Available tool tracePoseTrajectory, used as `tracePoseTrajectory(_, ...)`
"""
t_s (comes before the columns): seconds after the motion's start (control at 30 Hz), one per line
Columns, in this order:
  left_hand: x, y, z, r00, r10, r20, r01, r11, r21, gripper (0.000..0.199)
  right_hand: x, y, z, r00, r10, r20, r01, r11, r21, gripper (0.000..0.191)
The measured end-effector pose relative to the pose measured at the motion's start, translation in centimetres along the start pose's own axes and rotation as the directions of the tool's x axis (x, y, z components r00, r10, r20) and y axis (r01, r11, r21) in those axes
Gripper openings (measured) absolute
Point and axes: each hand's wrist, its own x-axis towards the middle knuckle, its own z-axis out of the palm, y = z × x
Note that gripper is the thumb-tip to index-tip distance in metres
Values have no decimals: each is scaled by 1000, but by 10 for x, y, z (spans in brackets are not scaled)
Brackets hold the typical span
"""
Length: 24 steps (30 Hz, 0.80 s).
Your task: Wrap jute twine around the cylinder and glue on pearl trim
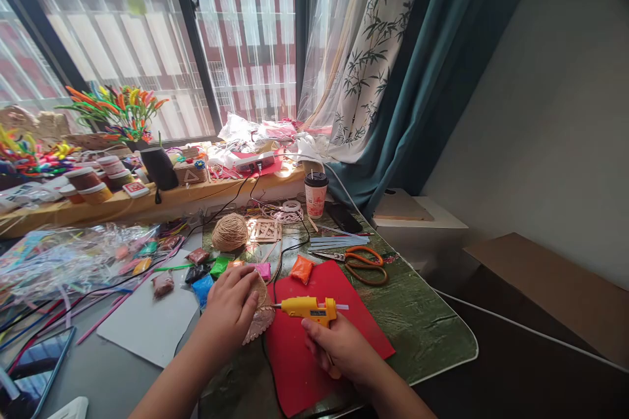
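Observation:
My right hand (339,347) is wrapped around the grip of a yellow hot glue gun (301,306), with a clear glue stick poking out of its back end. The gun's nozzle points left and reaches the edge of a tan twine-covered piece (260,291) with a pale scalloped lace rim (260,326). My left hand (230,308) is closed over that piece from the left and hides much of it. Whether the nozzle touches it I cannot tell. Beneath the gun lies a red sheet (295,366).
Behind the hands are a ball of twine (230,232), orange-handled scissors (366,265), an orange packet (301,269), several glue sticks (339,242) and a lidded paper cup (316,196). A black cord (278,262) crosses the table. Bagged craft supplies (88,255) fill the left side.

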Motion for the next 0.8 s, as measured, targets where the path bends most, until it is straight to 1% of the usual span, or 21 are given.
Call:
tracePoseTrajectory(0.17, 0, 0, -2, 1000, 8, 9, -9, 1000, 10, 44, 0, -1, -3, 1000, -16, 10, 16, 1000, -8, 65)
tracePoseTrajectory(0.3, 1, -1, -3, 1000, 11, 21, -11, 1000, 18, 45, 0, 1, -2, 1000, 4, 19, -4, 1000, -15, 65)
tracePoseTrajectory(0.37, 1, -1, -3, 999, 9, 35, -10, 1000, 16, 46, -1, 1, -3, 999, -8, 44, 8, 1000, -6, 65)
tracePoseTrajectory(0.47, 1, -1, -2, 999, 0, 37, 0, 1000, 11, 48, -3, -4, -13, 996, -40, 77, 39, 999, 10, 64)
tracePoseTrajectory(0.53, 0, -1, -1, 1000, -7, 30, 7, 1000, 12, 48, -4, -10, -28, 998, -54, 22, 54, 999, -2, 61)
tracePoseTrajectory(0.6, 0, -1, -1, 1000, -3, 26, 3, 1000, 11, 48, -4, -16, -47, 995, -54, -88, 51, 998, -43, 57)
tracePoseTrajectory(0.7, 1, 0, -2, 1000, 10, 27, -10, 1000, 14, 49, -1, -22, -76, 979, -30, -202, 4, 992, -128, 51)
tracePoseTrajectory(0.8, 2, 1, -3, 1000, 14, 21, -15, 1000, 22, 48, 4, -21, -94, 961, -32, -273, -23, 981, -194, 46)
